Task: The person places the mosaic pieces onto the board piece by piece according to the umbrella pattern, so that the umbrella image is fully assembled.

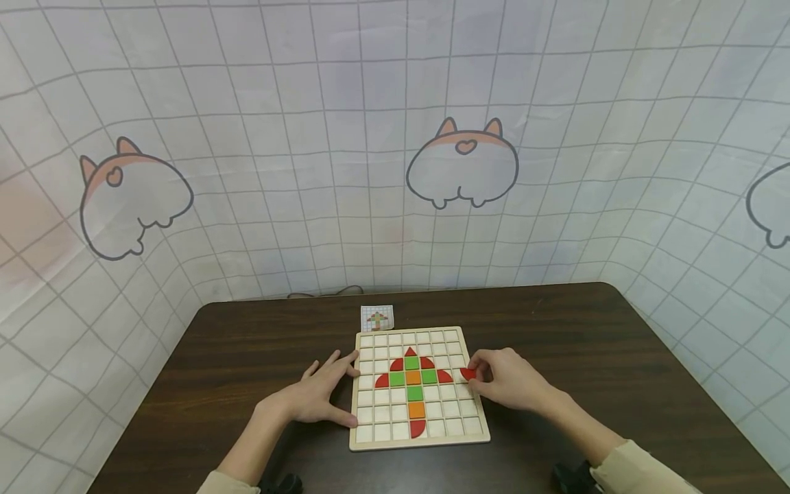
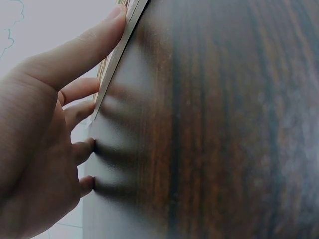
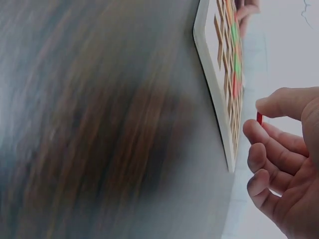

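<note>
A wooden grid board [image 1: 435,429] lies on the table, with red, green and orange tiles set in its squares in an arrow-like pattern. My left hand [image 1: 315,394] is spread along the board's left edge, thumb and fingertips touching the frame; in the left wrist view the thumb [image 2: 94,42] rests against that edge. My right hand [image 1: 512,379] pinches a red tile [image 1: 468,374] between thumb and finger, over the board's right edge. In the right wrist view the red tile [image 3: 259,118] shows edge-on, held above the board.
A small printed card [image 1: 377,318] with a similar coloured pattern lies just behind the board. The dark wooden table [image 1: 259,343] extends around them. A white gridded cloth [image 1: 296,171] hangs behind, and a thin cable [image 1: 348,288] runs along the table's back edge.
</note>
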Tool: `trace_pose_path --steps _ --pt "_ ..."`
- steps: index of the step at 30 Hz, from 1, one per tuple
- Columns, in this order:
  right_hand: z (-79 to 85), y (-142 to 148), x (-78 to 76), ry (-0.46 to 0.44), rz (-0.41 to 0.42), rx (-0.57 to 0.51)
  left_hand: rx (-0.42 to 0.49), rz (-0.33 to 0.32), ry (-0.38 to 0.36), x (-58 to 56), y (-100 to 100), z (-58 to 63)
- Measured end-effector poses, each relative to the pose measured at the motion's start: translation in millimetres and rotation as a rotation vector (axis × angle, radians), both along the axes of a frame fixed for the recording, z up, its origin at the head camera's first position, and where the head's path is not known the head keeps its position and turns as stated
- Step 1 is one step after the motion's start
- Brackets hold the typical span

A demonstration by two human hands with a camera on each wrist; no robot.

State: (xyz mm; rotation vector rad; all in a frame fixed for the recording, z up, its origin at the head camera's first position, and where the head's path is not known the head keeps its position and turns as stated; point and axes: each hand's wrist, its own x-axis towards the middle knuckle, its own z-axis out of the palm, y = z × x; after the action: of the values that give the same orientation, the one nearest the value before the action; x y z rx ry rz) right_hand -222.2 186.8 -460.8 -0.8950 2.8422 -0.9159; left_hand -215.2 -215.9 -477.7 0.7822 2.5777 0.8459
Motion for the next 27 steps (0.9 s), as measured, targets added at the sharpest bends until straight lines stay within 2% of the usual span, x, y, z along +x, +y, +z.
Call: trace_pose_path --steps 7,14,27 --pt "1.5 -16 3.9 -0.015 0.046 -0.013 -0.002 0.002 0.006 -1.5 0 -1.2" --pt "-3.0 -32 9.1 0.008 0.094 -0.036 -0.009 0.001 0.001 -0.6 -1 -1.5" --pt "-7.2 -54 17.6 -0.073 0.168 -0.05 -0.007 0.008 0.003 -0.8 0 -2.3"
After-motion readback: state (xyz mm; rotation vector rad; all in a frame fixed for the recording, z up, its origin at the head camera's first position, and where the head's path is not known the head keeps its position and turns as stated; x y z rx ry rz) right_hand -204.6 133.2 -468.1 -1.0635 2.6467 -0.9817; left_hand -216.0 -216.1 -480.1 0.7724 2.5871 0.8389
